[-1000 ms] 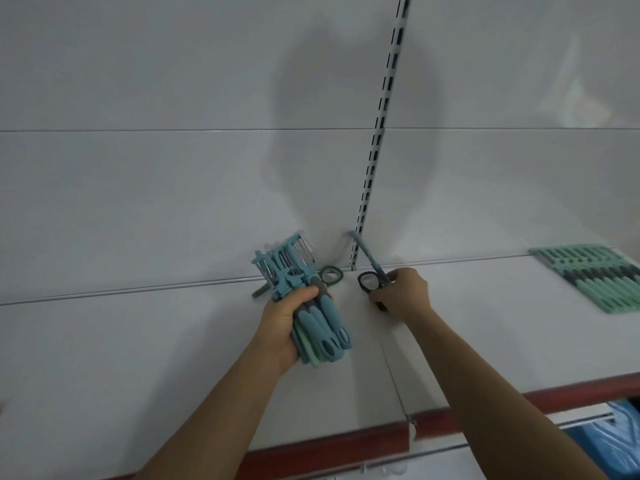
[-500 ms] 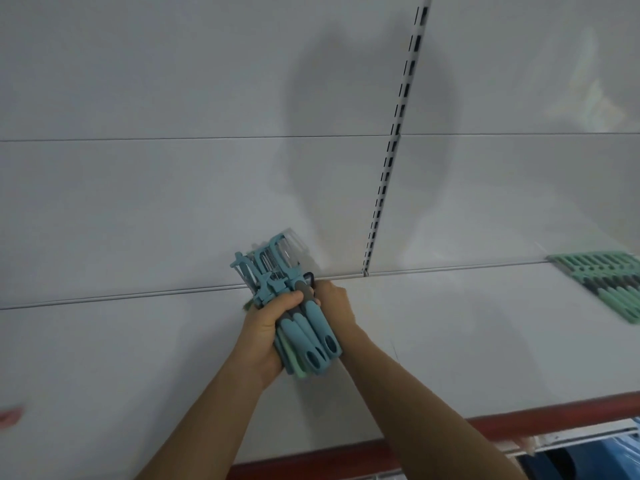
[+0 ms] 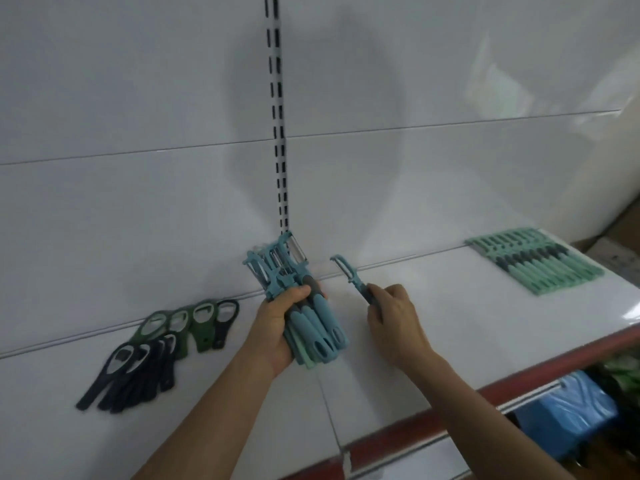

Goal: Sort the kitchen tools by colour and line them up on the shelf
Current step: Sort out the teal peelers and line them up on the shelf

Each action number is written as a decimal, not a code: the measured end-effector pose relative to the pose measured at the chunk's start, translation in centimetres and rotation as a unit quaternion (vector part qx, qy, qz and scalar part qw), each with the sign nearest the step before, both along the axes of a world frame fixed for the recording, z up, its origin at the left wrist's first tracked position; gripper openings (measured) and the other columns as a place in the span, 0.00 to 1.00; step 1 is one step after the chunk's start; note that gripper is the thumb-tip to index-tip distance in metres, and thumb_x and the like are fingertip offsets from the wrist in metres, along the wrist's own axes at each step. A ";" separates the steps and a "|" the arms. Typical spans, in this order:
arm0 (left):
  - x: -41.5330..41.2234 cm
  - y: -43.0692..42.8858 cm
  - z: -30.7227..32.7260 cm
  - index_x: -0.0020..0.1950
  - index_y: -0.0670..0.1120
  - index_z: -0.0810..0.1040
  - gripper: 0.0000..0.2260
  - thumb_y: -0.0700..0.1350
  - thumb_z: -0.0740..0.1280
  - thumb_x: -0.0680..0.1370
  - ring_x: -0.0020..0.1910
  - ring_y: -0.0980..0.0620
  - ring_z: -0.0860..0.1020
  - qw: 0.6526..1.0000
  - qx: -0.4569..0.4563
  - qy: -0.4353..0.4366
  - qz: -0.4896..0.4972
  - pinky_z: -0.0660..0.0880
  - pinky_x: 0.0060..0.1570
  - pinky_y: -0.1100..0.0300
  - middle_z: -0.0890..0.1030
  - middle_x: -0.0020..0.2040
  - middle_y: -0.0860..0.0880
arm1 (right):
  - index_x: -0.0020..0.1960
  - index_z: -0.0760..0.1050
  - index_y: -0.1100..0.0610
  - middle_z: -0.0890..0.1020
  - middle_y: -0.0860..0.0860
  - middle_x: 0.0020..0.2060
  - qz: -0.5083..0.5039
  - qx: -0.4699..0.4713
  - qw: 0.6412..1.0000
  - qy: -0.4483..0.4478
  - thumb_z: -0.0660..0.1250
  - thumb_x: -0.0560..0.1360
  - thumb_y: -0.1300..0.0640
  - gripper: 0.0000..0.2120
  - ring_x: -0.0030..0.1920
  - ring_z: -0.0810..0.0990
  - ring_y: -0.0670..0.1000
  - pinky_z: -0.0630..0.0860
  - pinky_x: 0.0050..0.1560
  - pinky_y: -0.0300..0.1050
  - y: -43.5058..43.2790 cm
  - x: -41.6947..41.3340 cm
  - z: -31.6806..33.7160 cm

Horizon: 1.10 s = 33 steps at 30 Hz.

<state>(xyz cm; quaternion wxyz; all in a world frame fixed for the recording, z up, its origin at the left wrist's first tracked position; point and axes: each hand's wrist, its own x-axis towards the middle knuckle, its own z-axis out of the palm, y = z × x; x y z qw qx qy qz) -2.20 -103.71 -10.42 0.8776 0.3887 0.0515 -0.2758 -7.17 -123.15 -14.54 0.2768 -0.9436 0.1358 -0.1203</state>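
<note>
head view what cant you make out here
All in the head view:
Count in the bundle of blue peelers: handles overlap, left hand wraps them.
Handle of the single peeler: hidden inside right hand.
Count of the dark openers: blurred, overlapping.
What the blue thing is: cut off by shelf edge.

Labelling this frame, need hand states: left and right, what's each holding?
Left hand: closed around a bundle of blue peelers, grip on the handles.
Right hand: closed on a single blue peeler, held by its handle.
</note>
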 end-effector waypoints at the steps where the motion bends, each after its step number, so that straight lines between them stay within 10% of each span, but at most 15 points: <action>1: 0.1 -1.7 -0.1 0.43 0.42 0.82 0.03 0.39 0.69 0.71 0.39 0.49 0.84 1.000 -0.002 -0.005 -0.014 0.83 0.40 0.55 0.84 0.40 0.44 | 0.70 0.73 0.54 0.72 0.53 0.54 -0.010 -0.001 1.000 0.004 0.58 0.82 0.60 0.17 0.47 0.74 0.53 0.74 0.52 0.45 -1.5 -0.5 0.0; 13: 0.6 -12.7 -2.4 0.47 0.39 0.80 0.07 0.40 0.67 0.72 0.37 0.49 0.84 0.999 0.025 0.023 -0.039 0.83 0.37 0.55 0.84 0.40 0.43 | 0.52 0.74 0.52 0.77 0.48 0.47 -0.030 0.040 0.998 -0.027 0.65 0.75 0.61 0.08 0.47 0.74 0.50 0.71 0.46 0.42 -10.4 -2.1 -1.0; 33: -0.8 2.2 -1.8 0.49 0.40 0.80 0.08 0.39 0.69 0.71 0.37 0.48 0.83 0.997 0.048 0.036 0.052 0.83 0.38 0.55 0.82 0.41 0.43 | 0.47 0.74 0.52 0.78 0.47 0.42 0.070 0.029 0.997 0.025 0.69 0.74 0.50 0.07 0.42 0.75 0.50 0.69 0.40 0.43 5.3 2.4 -0.4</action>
